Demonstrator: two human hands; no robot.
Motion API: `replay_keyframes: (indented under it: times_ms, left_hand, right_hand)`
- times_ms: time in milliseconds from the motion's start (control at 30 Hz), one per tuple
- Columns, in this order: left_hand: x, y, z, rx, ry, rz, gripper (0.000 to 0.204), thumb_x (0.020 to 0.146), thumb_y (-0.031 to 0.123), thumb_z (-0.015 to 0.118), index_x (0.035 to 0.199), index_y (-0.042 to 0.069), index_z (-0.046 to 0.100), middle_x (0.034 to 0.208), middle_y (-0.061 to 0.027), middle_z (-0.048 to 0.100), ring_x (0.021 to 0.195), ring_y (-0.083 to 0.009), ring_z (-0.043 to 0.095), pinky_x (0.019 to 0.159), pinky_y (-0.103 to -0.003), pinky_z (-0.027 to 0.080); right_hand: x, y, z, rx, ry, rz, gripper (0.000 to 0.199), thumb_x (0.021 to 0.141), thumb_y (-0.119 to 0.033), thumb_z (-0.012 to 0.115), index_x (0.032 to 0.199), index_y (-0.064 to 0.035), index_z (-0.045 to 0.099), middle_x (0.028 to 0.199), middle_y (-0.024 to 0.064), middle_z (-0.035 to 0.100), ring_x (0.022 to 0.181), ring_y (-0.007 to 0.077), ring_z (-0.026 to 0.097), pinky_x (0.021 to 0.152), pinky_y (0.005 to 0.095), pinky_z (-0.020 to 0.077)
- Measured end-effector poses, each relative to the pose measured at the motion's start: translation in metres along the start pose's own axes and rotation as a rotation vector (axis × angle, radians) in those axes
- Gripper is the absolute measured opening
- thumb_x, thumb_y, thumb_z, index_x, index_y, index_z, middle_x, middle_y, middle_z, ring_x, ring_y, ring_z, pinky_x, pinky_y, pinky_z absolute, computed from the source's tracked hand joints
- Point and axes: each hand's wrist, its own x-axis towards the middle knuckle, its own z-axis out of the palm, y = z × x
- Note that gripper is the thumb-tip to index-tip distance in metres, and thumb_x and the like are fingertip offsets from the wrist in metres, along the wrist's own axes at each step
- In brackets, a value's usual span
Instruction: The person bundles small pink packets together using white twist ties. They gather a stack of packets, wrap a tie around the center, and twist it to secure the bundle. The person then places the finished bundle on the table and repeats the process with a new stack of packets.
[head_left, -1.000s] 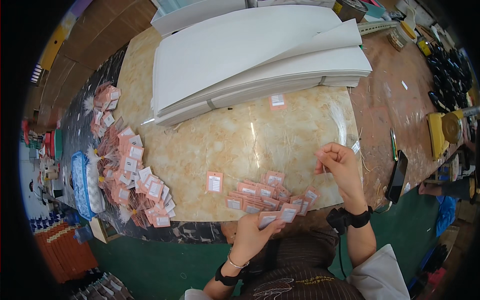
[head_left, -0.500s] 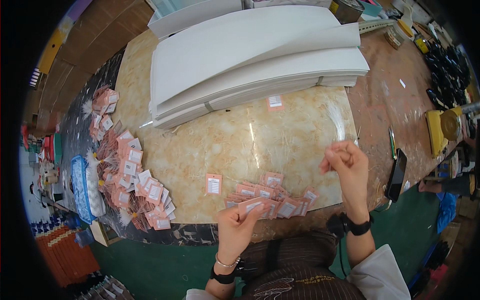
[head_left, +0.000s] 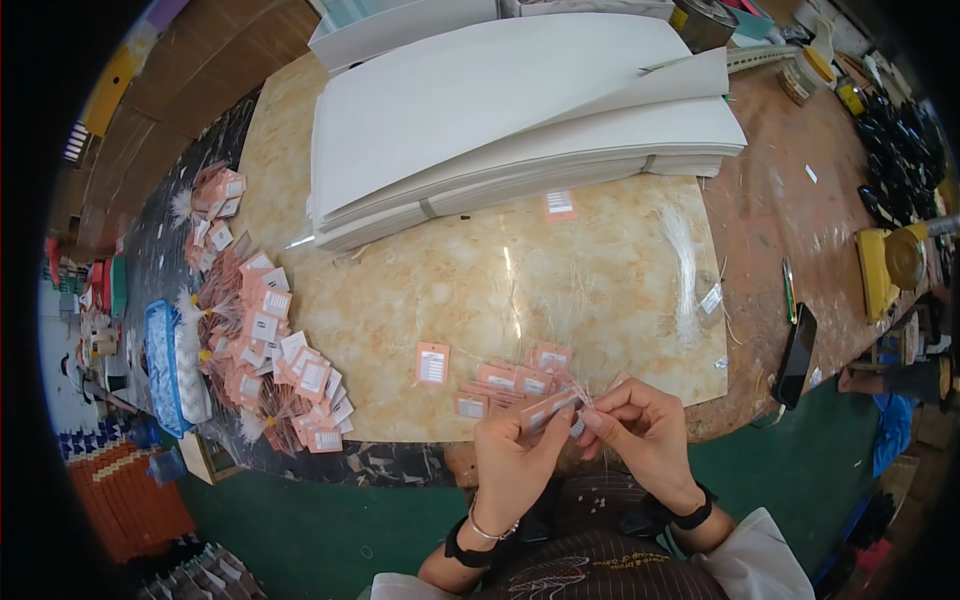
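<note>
My left hand [head_left: 512, 455] pinches a pink hang tag [head_left: 538, 413] with a white label. Close against it, my right hand [head_left: 648, 440] has thumb and fingers pressed together on a thin clear string [head_left: 585, 397] at the tag's end. The exact spot where string and tag meet is hidden by my fingers. Just beyond both hands lies a loose pile of similar tags [head_left: 515, 378]. One single tag [head_left: 432, 363] lies to the left of that pile. A bundle of clear strings [head_left: 685, 285] rests on the board's right side.
Strung tags [head_left: 265, 328] are heaped at the left, beside a blue tray [head_left: 160, 375]. A thick stack of white sheets [head_left: 500, 120] takes up the far side, with another tag [head_left: 559, 205] at its edge. A phone [head_left: 795, 355] and a pen [head_left: 789, 290] lie at the right.
My right hand has come from beside the string bundle, down and left, to my left hand. My left hand, still holding the tag, has shifted slightly right.
</note>
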Motion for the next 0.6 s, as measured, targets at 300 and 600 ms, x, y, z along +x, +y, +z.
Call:
replay_keyframes:
  times_ms: [300, 600]
  left_hand:
    - [-0.009, 0.017, 0.004, 0.187, -0.007, 0.047, 0.018, 0.089, 0.0, 0.06, 0.105, -0.006, 0.067, 0.086, -0.0044, 0.068, 0.077, -0.0052, 0.057, 0.065, -0.019, 0.046]
    - [-0.011, 0.016, 0.005, 0.185, -0.005, 0.037, 0.019, 0.087, -0.003, 0.06, 0.105, -0.007, 0.067, 0.089, -0.0075, 0.069, 0.078, -0.0069, 0.059, 0.067, -0.021, 0.048]
  right_hand:
    - [0.002, -0.001, -0.004, 0.049, -0.039, 0.038, 0.008, 0.089, 0.001, 0.062, 0.09, 0.0062, 0.055, 0.077, 0.0129, 0.066, 0.068, 0.0145, 0.066, 0.058, 0.0246, 0.0552]
    - [0.004, -0.003, -0.006, 0.11, -0.068, 0.075, 0.008, 0.088, 0.002, 0.062, 0.089, 0.0055, 0.054, 0.078, 0.0127, 0.065, 0.069, 0.0155, 0.066, 0.057, 0.0256, 0.0567]
